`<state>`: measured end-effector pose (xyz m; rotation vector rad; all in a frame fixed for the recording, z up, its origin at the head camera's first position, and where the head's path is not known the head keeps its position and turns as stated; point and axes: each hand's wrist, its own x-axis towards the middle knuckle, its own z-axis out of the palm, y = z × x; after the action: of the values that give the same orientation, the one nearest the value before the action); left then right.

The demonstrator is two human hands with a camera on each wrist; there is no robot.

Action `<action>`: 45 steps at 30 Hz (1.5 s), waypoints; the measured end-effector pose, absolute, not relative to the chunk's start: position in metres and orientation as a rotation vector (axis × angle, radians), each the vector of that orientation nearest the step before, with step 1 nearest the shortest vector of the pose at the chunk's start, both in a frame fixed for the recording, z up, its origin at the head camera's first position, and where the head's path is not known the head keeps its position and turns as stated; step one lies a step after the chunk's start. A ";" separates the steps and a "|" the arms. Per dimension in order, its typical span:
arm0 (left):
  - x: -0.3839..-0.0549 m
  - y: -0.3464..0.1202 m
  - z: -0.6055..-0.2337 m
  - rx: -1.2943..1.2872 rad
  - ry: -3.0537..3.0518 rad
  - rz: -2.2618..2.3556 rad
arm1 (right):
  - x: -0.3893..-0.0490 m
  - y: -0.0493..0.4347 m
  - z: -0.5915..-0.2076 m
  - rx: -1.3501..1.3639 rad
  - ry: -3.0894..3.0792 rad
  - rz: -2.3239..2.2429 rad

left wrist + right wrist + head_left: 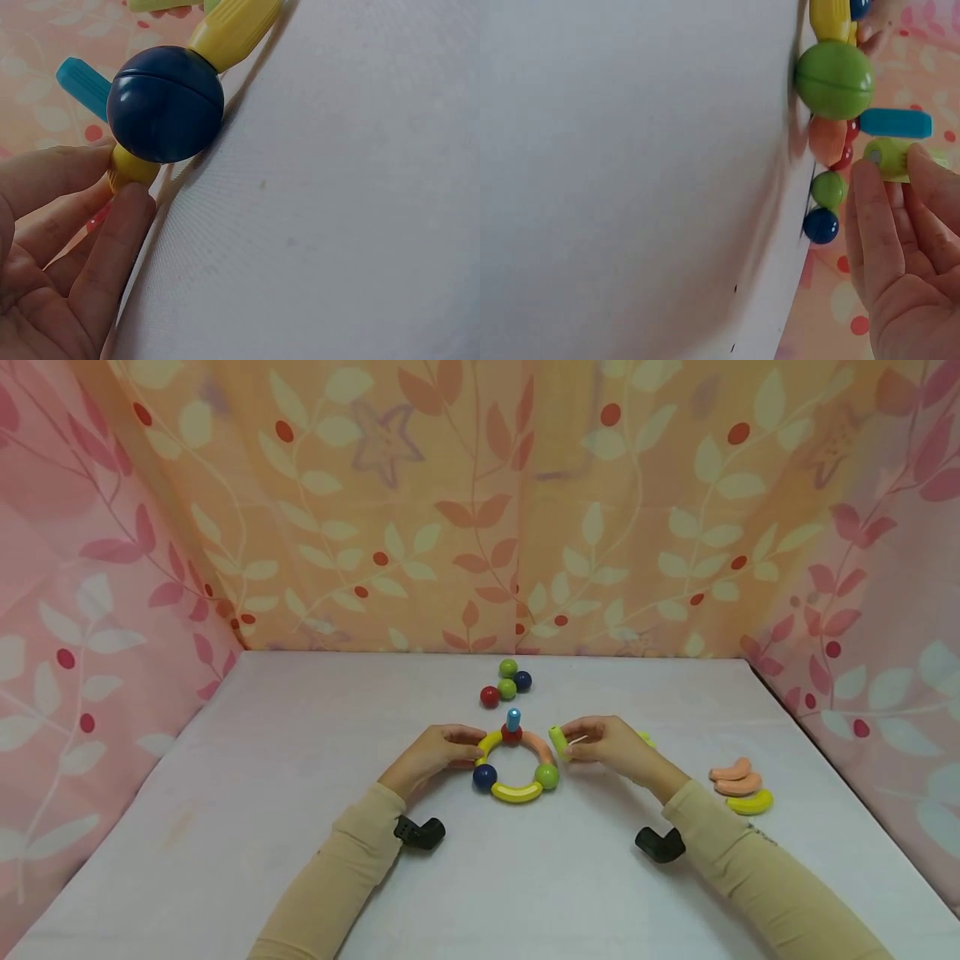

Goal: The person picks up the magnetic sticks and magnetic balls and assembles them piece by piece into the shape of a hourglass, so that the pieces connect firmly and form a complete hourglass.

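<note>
A ring of curved sticks and balls lies on the table in the head view. It joins a dark blue ball [485,777], a green ball [547,776] and a red ball [512,734] by a front yellow curved stick [517,792], a left yellow curved stick [489,743] and a peach curved stick [538,746]. A blue rod [513,719] stands up from the red ball. My left hand [438,752] pinches the left yellow stick beside the dark blue ball. Right of the ring, my right hand [611,745] holds a light green rod [558,742] between thumb and fingers, raised off the table.
Several loose balls, among them a red one [490,697] and a blue one [522,680], sit behind the ring. Two peach curved sticks [738,785] and a yellow curved stick [750,802] lie at the right. Another light green piece [646,738] is partly hidden behind my right hand.
</note>
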<state>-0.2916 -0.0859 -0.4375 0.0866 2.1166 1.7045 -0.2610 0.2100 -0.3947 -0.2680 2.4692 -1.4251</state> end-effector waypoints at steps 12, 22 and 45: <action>-0.290 -0.084 -0.433 0.070 2.139 1.691 | -0.254 0.197 -0.396 -0.306 2.430 -1.501; -0.291 -0.085 -0.435 0.069 2.141 1.687 | -0.254 0.190 -0.402 -0.293 2.440 -1.481; -0.291 -0.085 -0.432 0.101 2.145 1.648 | -0.248 0.187 -0.403 -0.107 2.525 -1.219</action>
<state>-0.2907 -0.0854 -0.4319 0.1013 2.1451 1.6482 -0.2476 0.1865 -0.4029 -0.1066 2.5248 -1.2195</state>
